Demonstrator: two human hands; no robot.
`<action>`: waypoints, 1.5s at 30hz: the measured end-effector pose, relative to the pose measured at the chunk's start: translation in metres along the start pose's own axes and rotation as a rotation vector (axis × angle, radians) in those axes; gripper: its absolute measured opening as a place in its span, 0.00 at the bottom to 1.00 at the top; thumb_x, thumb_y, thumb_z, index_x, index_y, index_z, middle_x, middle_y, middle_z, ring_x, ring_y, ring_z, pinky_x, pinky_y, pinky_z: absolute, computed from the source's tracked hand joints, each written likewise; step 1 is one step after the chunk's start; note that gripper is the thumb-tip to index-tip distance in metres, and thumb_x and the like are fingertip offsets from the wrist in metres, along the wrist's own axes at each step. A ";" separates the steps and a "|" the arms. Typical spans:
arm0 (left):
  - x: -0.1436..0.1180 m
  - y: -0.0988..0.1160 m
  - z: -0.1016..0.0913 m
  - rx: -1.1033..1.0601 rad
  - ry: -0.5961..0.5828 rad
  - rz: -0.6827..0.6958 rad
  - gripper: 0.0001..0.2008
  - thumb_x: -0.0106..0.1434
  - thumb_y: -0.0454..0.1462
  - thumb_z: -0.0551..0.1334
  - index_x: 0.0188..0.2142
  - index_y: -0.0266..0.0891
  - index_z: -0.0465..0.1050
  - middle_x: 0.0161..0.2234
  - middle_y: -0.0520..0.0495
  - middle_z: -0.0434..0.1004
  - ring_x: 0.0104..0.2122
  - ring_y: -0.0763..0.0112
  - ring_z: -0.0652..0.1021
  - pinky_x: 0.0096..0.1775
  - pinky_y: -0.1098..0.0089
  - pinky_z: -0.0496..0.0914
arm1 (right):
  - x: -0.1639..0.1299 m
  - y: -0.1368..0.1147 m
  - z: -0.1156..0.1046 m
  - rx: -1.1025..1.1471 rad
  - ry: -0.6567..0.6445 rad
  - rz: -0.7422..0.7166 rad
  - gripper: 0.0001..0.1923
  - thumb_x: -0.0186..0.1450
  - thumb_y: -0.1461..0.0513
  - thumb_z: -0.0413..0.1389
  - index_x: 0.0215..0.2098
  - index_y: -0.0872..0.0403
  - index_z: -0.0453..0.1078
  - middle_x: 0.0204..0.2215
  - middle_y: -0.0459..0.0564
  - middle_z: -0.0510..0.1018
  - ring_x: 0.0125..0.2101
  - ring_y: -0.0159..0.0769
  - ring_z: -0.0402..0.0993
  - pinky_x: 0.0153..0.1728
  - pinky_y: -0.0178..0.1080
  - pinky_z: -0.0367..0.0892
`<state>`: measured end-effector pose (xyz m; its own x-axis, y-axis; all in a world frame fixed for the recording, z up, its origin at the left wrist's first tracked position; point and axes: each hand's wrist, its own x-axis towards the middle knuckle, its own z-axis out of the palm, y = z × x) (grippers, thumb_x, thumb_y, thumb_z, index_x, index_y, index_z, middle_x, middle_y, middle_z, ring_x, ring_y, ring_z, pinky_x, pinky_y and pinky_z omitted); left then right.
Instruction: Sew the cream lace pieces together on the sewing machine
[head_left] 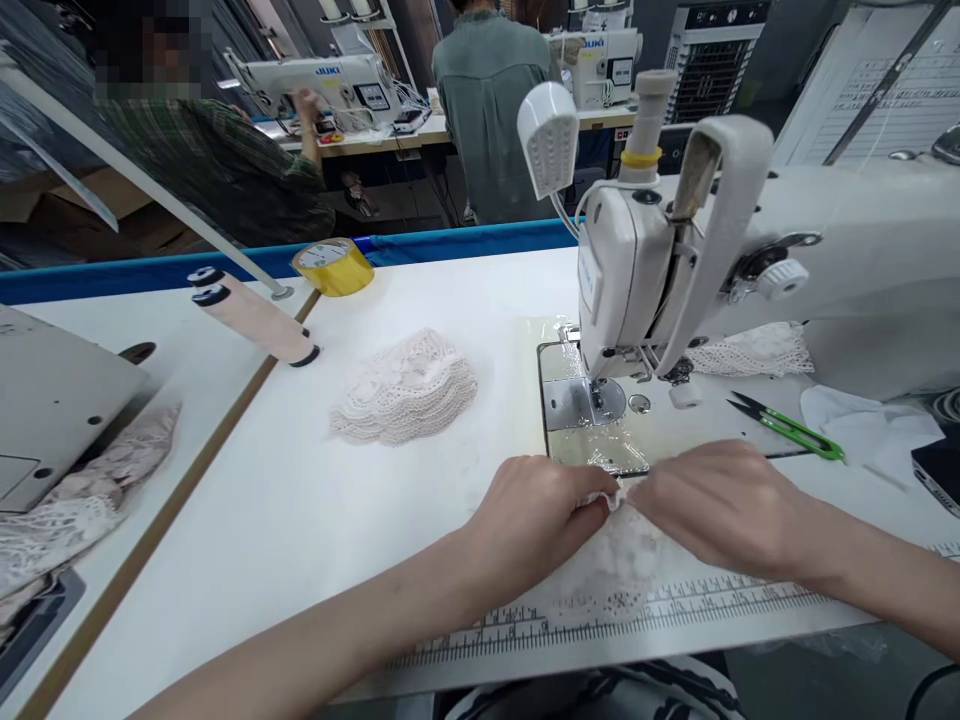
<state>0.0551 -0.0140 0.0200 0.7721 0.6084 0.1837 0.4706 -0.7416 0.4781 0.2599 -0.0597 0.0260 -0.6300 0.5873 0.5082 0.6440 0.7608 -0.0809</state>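
A piece of pale lace fabric [611, 565] hangs from both hands over the printed ruler strip at the table's front edge. My left hand [536, 515] pinches its top edge between thumb and forefinger. Close against it, my right hand [716, 505] is closed on the same edge; its fingertips are partly hidden. Both hands are just in front of the sewing machine's needle plate [574, 402], and the lace lies apart from the needle. The white sewing machine [626, 270] stands behind them. A stack of lace pieces [409, 390] lies to the left.
Green thread snips [795, 430] lie right of the needle plate, near white cloth [870, 420]. More lace [757, 350] sits under the machine arm. A thread cone [255, 320] and yellow tape roll [334, 267] lie at the back left. Two people [491, 110] work beyond the table.
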 end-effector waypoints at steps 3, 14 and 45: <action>0.007 -0.008 0.009 0.156 0.048 -0.034 0.09 0.61 0.33 0.58 0.25 0.38 0.71 0.14 0.55 0.69 0.14 0.75 0.68 0.19 0.75 0.57 | 0.006 0.013 0.013 0.244 -0.046 0.244 0.07 0.67 0.67 0.49 0.31 0.53 0.64 0.18 0.39 0.67 0.16 0.25 0.61 0.16 0.32 0.56; 0.007 -0.013 0.017 0.473 0.304 0.208 0.11 0.62 0.31 0.61 0.45 0.38 0.70 0.48 0.46 0.75 0.45 0.63 0.74 0.50 0.57 0.63 | 0.008 0.041 0.034 0.244 -0.201 0.645 0.12 0.68 0.55 0.51 0.31 0.51 0.69 0.18 0.41 0.70 0.19 0.28 0.66 0.21 0.32 0.58; 0.003 -0.013 0.021 0.434 0.220 0.175 0.13 0.68 0.37 0.56 0.50 0.39 0.71 0.53 0.47 0.73 0.53 0.61 0.71 0.52 0.57 0.58 | 0.005 0.013 0.027 -0.361 -0.119 0.237 0.13 0.69 0.64 0.49 0.46 0.60 0.72 0.36 0.52 0.79 0.33 0.37 0.72 0.28 0.40 0.59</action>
<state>0.0602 -0.0085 -0.0039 0.7690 0.4755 0.4273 0.5127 -0.8580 0.0321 0.2535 -0.0399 0.0041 -0.4784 0.7777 0.4079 0.8736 0.4684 0.1316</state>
